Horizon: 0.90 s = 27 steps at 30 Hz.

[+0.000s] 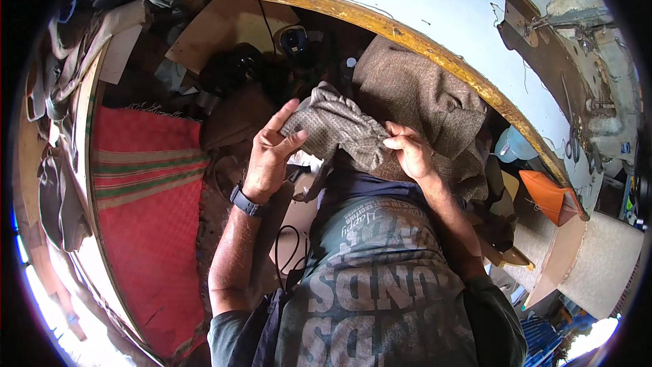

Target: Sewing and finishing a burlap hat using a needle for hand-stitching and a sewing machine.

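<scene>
A crumpled piece of grey-brown textured fabric (334,126) is stretched between my two hands above my lap. My left hand (272,153), with a dark watch on the wrist, grips its left edge between thumb and fingers. At the opposite end, my right hand (411,151) pinches the edge with thumb and forefinger. Behind and to the right of it, a larger brown coarse-woven cloth (414,78) hangs in folds from under the table edge down beside my lap. Folds hide part of the left fingertips.
A white tabletop (421,17) with a worn wooden edge curves across the far side. A sewing machine (589,34) and scissors (574,148) are at the right. Red striped matting (146,231) lies at the left. An orange folded piece (545,197) sits below the table's right end.
</scene>
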Motion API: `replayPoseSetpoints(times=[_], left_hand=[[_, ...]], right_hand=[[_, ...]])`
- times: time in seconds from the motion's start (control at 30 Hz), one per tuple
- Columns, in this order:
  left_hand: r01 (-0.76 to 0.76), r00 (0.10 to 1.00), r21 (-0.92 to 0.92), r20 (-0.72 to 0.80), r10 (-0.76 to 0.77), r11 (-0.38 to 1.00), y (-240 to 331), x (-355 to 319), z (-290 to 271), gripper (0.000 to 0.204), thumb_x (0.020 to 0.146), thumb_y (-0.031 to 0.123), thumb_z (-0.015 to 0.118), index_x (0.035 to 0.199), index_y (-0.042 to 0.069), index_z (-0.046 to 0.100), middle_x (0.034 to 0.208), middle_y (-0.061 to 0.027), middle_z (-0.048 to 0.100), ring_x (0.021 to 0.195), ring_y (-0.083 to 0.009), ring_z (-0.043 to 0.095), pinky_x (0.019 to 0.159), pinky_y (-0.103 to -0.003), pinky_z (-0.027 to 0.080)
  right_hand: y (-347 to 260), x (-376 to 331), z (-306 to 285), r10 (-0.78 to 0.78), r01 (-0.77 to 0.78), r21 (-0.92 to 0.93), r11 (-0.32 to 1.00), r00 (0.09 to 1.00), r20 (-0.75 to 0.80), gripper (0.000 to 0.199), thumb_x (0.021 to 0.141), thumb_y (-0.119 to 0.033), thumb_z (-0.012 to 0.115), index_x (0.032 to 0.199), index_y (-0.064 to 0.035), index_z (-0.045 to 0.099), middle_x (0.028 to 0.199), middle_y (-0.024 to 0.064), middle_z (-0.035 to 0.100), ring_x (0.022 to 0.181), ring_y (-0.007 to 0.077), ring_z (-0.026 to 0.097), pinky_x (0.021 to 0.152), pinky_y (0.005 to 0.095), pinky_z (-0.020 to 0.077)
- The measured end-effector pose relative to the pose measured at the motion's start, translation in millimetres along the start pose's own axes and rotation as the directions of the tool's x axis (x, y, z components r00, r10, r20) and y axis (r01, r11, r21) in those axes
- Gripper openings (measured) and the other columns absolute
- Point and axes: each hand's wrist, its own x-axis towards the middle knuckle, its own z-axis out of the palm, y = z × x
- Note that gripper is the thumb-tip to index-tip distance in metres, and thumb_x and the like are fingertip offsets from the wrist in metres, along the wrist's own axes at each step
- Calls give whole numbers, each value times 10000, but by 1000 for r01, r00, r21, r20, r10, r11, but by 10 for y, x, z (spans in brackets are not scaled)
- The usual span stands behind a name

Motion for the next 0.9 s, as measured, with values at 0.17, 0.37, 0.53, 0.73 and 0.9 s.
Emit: replayPoseSetpoints(times=[0.17,0.37,0.53,0.73,0.9], left_hand=[[-16,998,58,-53,19,998,-52,46,-10,753,882,-9,739,1535,-22,362,1307,-123,640,1175,-184,621,1032,-335,491],[-184,982,391,116,150,902,-176,128,-3,1138,734,-63,855,1610,14,132,1575,-150,348,1407,-211,395,1171,-359,344],[-336,942,742,271,198,581,-198,127,9,1124,728,77,894,1597,10,184,1623,-161,324,1475,-255,344,1207,-389,294],[-286,958,681,200,204,674,-219,297,146,802,858,-25,739,1547,26,332,1356,-109,598,1217,-196,582,1072,-330,445],[-168,984,310,109,140,936,-110,72,133,825,825,-152,663,1554,46,333,1255,-65,639,1142,-134,614,1004,-297,489]], right_hand=[[130,43,11,29,-31,-23,999,997,-72,155,892,-131,535,943,-26,637,952,-10,639,909,92,540,875,259,409],[35,65,50,-22,22,3,1000,999,30,309,888,-120,527,1123,28,662,1112,43,691,1043,128,582,981,286,413],[-37,71,141,-39,36,89,995,999,22,390,881,-114,528,1212,55,650,1162,73,693,1084,148,593,1017,297,410],[-130,27,207,-53,52,-33,998,999,-14,217,940,-127,517,1039,0,663,952,-27,634,893,75,543,867,250,445],[-141,26,200,-126,117,-207,971,992,-31,185,945,-130,551,804,-67,450,787,-54,382,769,71,401,732,265,371]])
